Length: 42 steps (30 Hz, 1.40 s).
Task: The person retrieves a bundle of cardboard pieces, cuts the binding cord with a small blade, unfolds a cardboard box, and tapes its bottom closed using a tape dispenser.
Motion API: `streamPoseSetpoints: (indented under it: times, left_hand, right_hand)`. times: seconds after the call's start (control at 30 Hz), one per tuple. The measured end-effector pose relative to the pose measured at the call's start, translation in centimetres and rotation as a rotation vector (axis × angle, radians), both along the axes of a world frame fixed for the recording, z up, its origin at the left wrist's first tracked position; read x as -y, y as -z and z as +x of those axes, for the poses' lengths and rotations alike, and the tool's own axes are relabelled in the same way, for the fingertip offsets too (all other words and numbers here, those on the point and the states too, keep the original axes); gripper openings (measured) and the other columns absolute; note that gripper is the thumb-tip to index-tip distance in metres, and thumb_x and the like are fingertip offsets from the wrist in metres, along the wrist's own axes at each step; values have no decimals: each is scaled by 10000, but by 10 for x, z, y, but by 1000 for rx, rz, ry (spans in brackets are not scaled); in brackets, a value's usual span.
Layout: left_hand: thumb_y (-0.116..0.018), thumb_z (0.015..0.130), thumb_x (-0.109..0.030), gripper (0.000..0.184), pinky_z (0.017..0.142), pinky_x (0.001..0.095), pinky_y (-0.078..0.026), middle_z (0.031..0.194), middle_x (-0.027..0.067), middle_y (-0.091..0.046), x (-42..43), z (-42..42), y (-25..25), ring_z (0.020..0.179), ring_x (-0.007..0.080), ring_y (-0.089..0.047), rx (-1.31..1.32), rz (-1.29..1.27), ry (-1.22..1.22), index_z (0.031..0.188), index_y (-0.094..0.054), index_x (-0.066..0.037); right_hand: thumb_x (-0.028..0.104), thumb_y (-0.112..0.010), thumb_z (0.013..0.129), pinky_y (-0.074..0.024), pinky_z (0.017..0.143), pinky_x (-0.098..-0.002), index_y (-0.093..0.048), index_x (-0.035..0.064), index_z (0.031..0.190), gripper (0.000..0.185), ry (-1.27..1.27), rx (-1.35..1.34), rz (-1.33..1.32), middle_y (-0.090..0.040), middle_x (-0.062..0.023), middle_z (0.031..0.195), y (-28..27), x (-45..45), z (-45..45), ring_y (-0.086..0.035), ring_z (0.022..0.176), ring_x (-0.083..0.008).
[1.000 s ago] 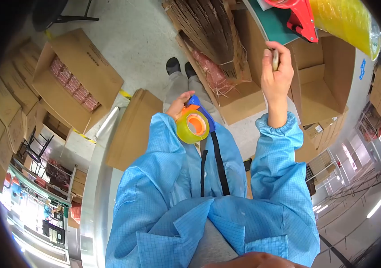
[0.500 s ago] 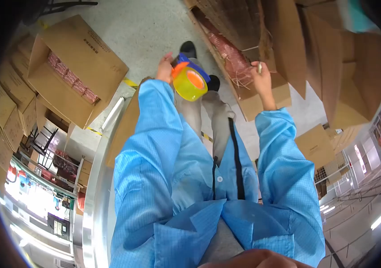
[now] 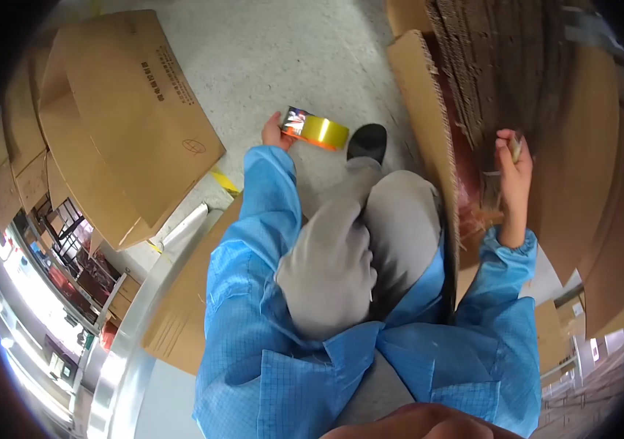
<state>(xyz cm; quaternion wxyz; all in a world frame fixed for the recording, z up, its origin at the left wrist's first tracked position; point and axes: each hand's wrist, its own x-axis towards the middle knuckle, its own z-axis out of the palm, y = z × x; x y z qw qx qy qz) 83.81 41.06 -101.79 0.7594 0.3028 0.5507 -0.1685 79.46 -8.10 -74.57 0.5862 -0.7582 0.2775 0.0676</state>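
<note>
My left hand (image 3: 275, 133) is closed round the end of a tape dispenser (image 3: 296, 123), held low over the floor. A wide roll of yellow tape (image 3: 328, 132) sits on it, with an orange part along its lower side. My right hand (image 3: 515, 167) is raised beside the open cardboard box (image 3: 429, 132) on the right, its fingers curled. A small pale thing (image 3: 516, 148) shows at those fingers; whether it is held or worn I cannot tell. Inside the box lies reddish plastic wrapping (image 3: 468, 186), partly hidden by the box wall.
Brown layered cardboard (image 3: 483, 66) stands above the right box. A large printed carton (image 3: 129, 110) is at the left, near a metal edge (image 3: 125, 366). My bent knees (image 3: 370, 234) and a dark shoe (image 3: 368, 141) are between the cartons on the grey floor (image 3: 275, 58).
I have sunk lower, with my knees now bent. The tape dispenser has turned in my left hand, showing the roll side-on. My right hand has moved rightward along the box.
</note>
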Motion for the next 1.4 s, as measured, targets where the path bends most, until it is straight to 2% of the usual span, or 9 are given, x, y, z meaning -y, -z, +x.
streamPoseSetpoints:
  times: [0.17, 0.33, 0.87, 1.0, 1.07, 1.1, 1.17, 1.23, 1.4]
  left_hand:
    - [-330, 977, -194, 370, 978, 503, -415, 1196, 219, -546, 4, 0, -41, 1115, 369, -534, 138, -77, 147, 1261, -410, 29]
    - [-275, 979, -223, 405, 997, 513, -387, 1217, 232, -539, -6, -3, -33, 1120, 385, -526, 148, -199, 27, 1239, -420, 52]
    - [-219, 701, -866, 1086, 1061, 600, -135, 1425, 151, -373, 31, 25, -87, 1324, 361, -306, -245, 35, 296, 1415, -305, -53]
    - [-334, 753, -790, 1001, 1025, 626, -192, 1517, 120, -201, 0, 41, -65, 1359, 368, -233, -248, 141, 367, 1453, -210, -86]
    - [-406, 782, -724, 887, 983, 561, -301, 1392, 163, -414, -5, 48, -69, 1244, 342, -405, -293, 774, 688, 1377, -388, -66]
    - [-406, 782, -724, 887, 983, 561, -301, 1392, 163, -414, -12, 58, -74, 1244, 342, -405, -284, 783, 684, 1377, -388, -66]
    - [-488, 852, -551, 625, 784, 421, -437, 996, 126, -631, -27, 76, -93, 883, 236, -564, 174, 1491, 1092, 1102, -605, 9]
    - [-471, 936, -319, 385, 701, 308, -449, 729, 74, -586, 64, 84, -192, 698, 173, -535, 678, 1493, 872, 869, -634, 24]
    - [-423, 960, -114, 241, 725, 268, -441, 825, 72, -600, 249, 72, -405, 757, 127, -530, 1470, 1015, 1250, 860, -592, 26]
  right_hand:
    - [124, -562, 918, -299, 541, -156, -559, 63, 1069, 163, -45, 43, 124, -472, 73, 750, 18, -5, 4, -386, 615, -5]
    - [111, -561, 910, -328, 587, -163, -562, 46, 1066, 169, -8, 45, 112, -504, 56, 788, 22, -5, -12, -419, 664, -14]
    - [101, -589, 888, -401, 685, -190, -569, 25, 1019, 153, 435, 44, -141, -599, 24, 830, 76, 80, -130, -517, 763, -54]
    - [108, -592, 890, -413, 679, -204, -594, 20, 976, 123, 342, -22, -206, -612, 16, 820, 64, 70, -127, -524, 740, -62]
    - [106, -595, 884, -424, 682, -212, -606, 1, 981, 143, 389, -79, -260, -631, -3, 836, 47, 57, -115, -538, 731, -70]
    - [106, -598, 879, -432, 682, -216, -606, -9, 996, 165, 478, 24, -126, -641, -13, 849, 68, 57, -120, -548, 733, -78]
    - [100, -604, 865, -439, 649, -226, -596, -31, 1033, 212, 604, 110, 45, -664, -47, 903, 77, 49, -121, -556, 712, -83]
    - [97, -605, 861, -424, 617, -218, -595, -22, 1036, 212, 637, 100, 67, -657, -41, 886, 78, 41, -120, -535, 685, -72]
    - [96, -577, 868, -370, 529, -195, -593, 13, 1043, 194, 658, 103, 118, -622, -12, 822, 89, 36, -117, -457, 594, -47]
